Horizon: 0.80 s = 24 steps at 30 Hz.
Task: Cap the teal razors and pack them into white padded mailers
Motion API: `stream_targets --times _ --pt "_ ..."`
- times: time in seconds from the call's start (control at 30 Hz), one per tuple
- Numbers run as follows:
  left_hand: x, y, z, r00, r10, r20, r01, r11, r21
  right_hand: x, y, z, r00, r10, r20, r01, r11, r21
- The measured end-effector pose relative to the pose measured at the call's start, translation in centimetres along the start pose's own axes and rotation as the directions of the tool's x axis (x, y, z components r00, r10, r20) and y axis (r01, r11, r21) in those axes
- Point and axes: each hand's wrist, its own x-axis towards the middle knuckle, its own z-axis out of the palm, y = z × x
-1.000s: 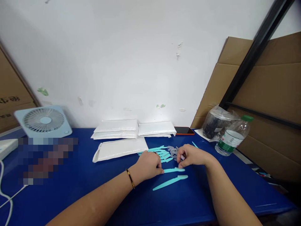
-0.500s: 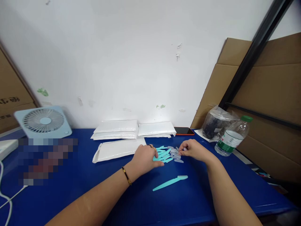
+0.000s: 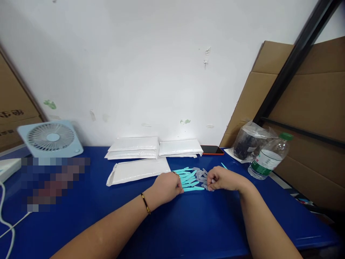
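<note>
My left hand is closed, thumb and finger pinching the near end of a turquoise eyebrow razor at the front of the pile. More turquoise razors lie side by side just beyond it on the blue table. Touching their right side is a heap of clear greyish blade caps. Over the caps' right edge, my right hand has its fingers pinched together, with a pale bit of a cap showing between them. Behind that hand, the tip of another turquoise stick pokes out, the rest hidden.
White padded envelopes are stacked against the wall, one lying closer. A phone sits beside them. To the right stand a bagged dark object and a water bottle; to the left, a fan and a white cable.
The capped razor that lay alone in front of the pile is gone from there. My left hand has closed on a razor at the pile's front. My right hand has come slightly nearer.
</note>
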Motion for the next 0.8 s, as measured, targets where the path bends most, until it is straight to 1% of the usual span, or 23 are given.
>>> stream_targets --times 0.07,0.1,0.17,0.2,0.27,0.37,0.5,0.6,0.7,0.8 --pt "0.0 -0.3 -0.1 0.999 -0.018 -0.045 0.019 0.999 0.026 0.0 0.4 -0.5 0.995 0.05 -0.081 -0.053 0.998 -0.034" --pt "0.0 -0.2 0.0 0.996 0.0 -0.092 0.004 0.999 0.045 0.0 0.5 -0.6 0.99 0.064 -0.127 -0.071 0.996 -0.051" --pt "-0.1 0.0 0.4 0.977 0.086 -0.194 -0.067 0.993 0.099 0.3 0.6 -0.8 0.969 0.058 -0.24 -0.078 0.994 -0.077" --pt "-0.1 0.1 0.8 0.965 0.133 -0.225 -0.107 0.986 0.127 0.4 0.6 -0.7 0.954 0.041 -0.297 -0.069 0.994 -0.086" --pt "-0.2 0.3 1.5 0.956 0.198 -0.215 -0.166 0.973 0.159 0.9 0.6 -0.5 0.918 -0.003 -0.397 -0.044 0.993 -0.111" --pt "-0.4 0.4 2.5 0.967 0.216 -0.133 -0.196 0.969 0.149 1.7 0.6 0.0 0.875 -0.049 -0.481 -0.031 0.987 -0.157" --pt "-2.0 1.1 2.8 0.973 0.218 -0.078 -0.211 0.973 0.097 3.0 1.0 0.7 0.84 -0.102 -0.533 -0.007 0.98 -0.199" --pt "-3.3 2.0 2.7 0.972 0.226 -0.064 -0.222 0.973 0.07 3.9 1.4 1.0 0.831 -0.163 -0.531 0.024 0.966 -0.259" --pt "-3.3 2.1 2.3 0.967 0.227 -0.111 -0.22 0.973 0.076 4.5 1.7 1.1 0.834 -0.201 -0.514 0.03 0.947 -0.321" --pt "-2.2 0.9 1.9 0.965 0.18 -0.192 -0.158 0.98 0.122 5.0 1.8 1.1 0.844 -0.204 -0.496 0.025 0.939 -0.344"
